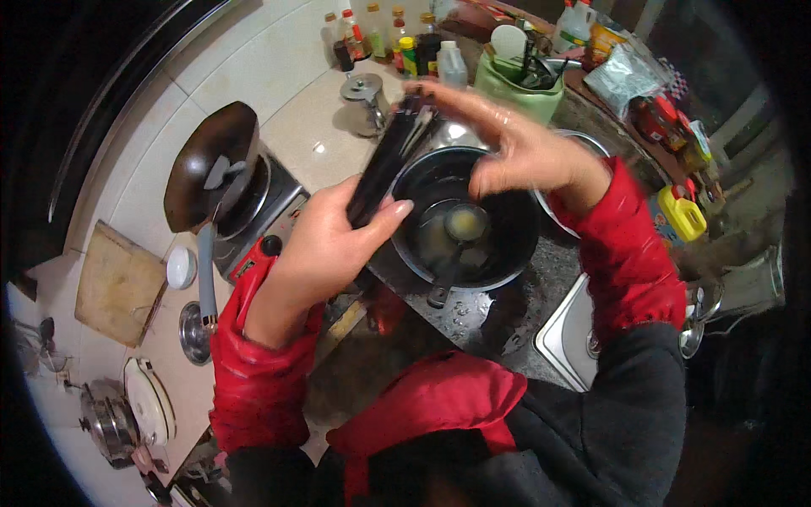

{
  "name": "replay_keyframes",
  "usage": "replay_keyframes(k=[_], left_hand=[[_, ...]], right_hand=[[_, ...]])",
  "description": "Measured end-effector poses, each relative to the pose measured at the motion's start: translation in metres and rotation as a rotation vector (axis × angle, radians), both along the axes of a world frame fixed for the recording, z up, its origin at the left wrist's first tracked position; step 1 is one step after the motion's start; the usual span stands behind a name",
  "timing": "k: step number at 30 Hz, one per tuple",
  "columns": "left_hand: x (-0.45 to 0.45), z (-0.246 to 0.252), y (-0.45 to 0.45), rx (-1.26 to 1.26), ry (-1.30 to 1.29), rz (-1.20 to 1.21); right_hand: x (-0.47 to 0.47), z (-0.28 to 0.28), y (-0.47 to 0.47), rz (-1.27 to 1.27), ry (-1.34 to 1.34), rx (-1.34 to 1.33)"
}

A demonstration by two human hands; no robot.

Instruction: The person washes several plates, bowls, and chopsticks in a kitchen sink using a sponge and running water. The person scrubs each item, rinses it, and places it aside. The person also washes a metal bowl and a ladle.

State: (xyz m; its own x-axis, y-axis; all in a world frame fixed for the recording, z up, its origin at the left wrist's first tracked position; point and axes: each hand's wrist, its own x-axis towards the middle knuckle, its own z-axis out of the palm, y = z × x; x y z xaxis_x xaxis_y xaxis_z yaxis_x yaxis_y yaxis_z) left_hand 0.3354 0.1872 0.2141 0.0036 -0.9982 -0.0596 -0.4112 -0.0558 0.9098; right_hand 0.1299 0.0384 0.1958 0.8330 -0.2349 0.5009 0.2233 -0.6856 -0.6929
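My left hand [329,237] grips the lower end of a long dark object [386,158], which is tilted and too blurred to name exactly. Over its upper end curves my right hand [526,149], blurred, with the thumb apart from the fingers; whether the fingertips touch the object is unclear. Below both hands stands a deep black pot [507,247]. A dark ladle [448,266] rests in it, its handle over the near rim and yellowish liquid in its bowl.
To the left, a wok [203,152] is on a portable gas stove [260,253], its grey handle pointing towards me. A cutting board [117,285] leans on the tiles. Behind are a metal pitcher [364,101], several bottles [375,38] and a green utensil container [538,101]. A sink [564,333] edge shows at right.
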Motion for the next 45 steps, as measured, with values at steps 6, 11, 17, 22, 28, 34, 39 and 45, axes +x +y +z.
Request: replay_keyframes(k=[6,11,17,22,28,34,39,45], left_hand=[[-0.060,-0.010,-0.052,-0.326,-0.179,-0.600],[-0.088,0.006,-0.063,-0.152,-0.269,-0.805],[-0.074,-0.031,-0.095,-0.256,-0.040,-0.491],[-0.133,-0.026,-0.128,-0.645,-0.171,-0.551],[-0.194,-0.057,-0.249,-0.901,-0.863,-0.582],[-0.223,-0.100,-0.338,-1.121,-1.325,-0.727],[-0.218,-0.075,-0.351,-1.021,-1.433,-0.678],[-0.199,-0.057,-0.360,-1.126,-1.544,-0.641]], right_hand=[[0.006,-0.007,0.086,-0.199,-0.643,0.773],[-0.055,0.014,0.088,-0.232,-0.906,0.730],[-0.196,0.026,0.011,-0.519,-1.062,0.613],[-0.222,0.036,0.009,-0.499,-0.990,0.613],[-0.218,0.056,-0.021,-0.624,-0.903,0.623],[-0.245,0.043,-0.042,-0.764,-0.922,0.528],[-0.257,0.028,-0.094,-0.557,-0.916,0.495],[-0.195,0.024,-0.163,-0.911,-1.111,0.296]])
